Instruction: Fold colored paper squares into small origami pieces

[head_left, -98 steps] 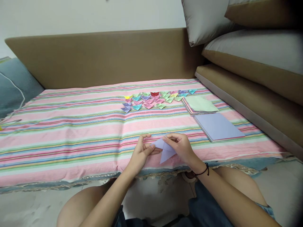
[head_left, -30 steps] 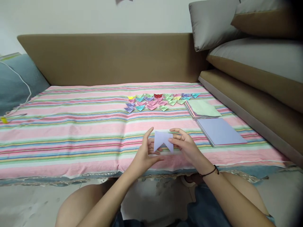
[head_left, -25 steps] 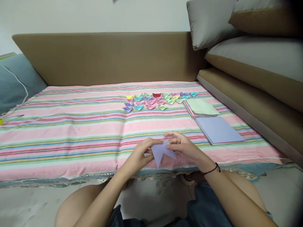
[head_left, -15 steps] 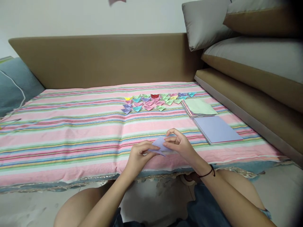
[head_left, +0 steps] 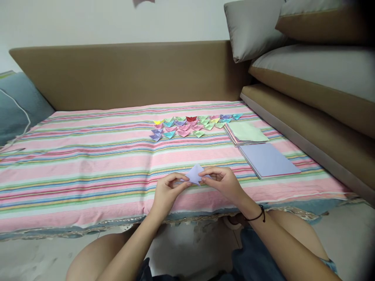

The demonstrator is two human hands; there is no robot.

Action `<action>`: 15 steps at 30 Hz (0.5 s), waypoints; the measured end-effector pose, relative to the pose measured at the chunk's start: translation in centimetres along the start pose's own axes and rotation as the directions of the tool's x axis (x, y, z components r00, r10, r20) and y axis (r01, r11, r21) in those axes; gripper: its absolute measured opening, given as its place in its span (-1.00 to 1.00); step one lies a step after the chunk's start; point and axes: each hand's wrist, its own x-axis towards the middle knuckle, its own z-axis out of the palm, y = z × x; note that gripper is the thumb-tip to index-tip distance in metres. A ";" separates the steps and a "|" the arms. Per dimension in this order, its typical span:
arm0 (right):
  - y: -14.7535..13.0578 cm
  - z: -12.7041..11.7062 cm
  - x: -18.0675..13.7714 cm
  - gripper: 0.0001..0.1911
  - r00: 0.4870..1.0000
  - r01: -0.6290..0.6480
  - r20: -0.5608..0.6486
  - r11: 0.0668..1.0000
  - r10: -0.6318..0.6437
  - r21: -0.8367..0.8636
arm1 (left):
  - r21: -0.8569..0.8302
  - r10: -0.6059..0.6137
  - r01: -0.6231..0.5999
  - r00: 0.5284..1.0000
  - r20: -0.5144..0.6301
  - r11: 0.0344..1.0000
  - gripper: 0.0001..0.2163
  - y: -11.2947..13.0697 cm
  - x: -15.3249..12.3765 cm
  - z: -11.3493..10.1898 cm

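Observation:
A small folded piece of lavender paper (head_left: 194,174) is held between both hands, just above the front part of the striped cloth. It shows a diamond-like shape with a point at the top and one at the bottom. My left hand (head_left: 170,190) pinches its left side between thumb and fingers. On the right side, my right hand (head_left: 224,182) grips it with thumb and fingertips. Farther back stand several small folded paper boats in rows, among them a red boat (head_left: 191,119), a yellow boat (head_left: 158,122) and a turquoise boat (head_left: 169,135).
A stack of lavender paper sheets (head_left: 269,160) lies to the right, with a stack topped by pale green paper (head_left: 247,132) behind it. The striped cloth (head_left: 73,168) covers the seat. Grey-brown cushions (head_left: 310,89) pile up on the right; a brown backrest (head_left: 131,76) stands behind.
My right fingers, partly raised before, have closed onto the paper's right side. The paper has turned to show a diamond face, and my left hand has shifted slightly left.

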 end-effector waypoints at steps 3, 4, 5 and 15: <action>0.1 0.1 0.0 -0.88 1.000 0.011 -0.018 0.999 -0.012 -0.045 | -0.068 -0.038 0.038 0.999 -0.007 0.997 -0.88 0.0 0.0 0.2; 0.2 0.1 0.0 -0.88 1.000 0.017 -0.015 0.998 -0.018 -0.060 | -0.090 -0.056 0.055 0.998 -0.011 0.994 -0.87 0.0 0.0 0.2; 0.3 0.2 0.0 -0.89 1.000 0.023 -0.010 0.997 -0.024 -0.072 | -0.104 -0.075 0.073 0.997 -0.019 0.992 -0.86 0.0 0.0 0.3; 1.0 1.0 -0.1 -0.86 0.996 0.003 -0.085 0.997 -0.009 -0.073 | -0.097 -0.112 0.108 0.993 -0.031 0.989 -0.78 0.1 -0.1 0.8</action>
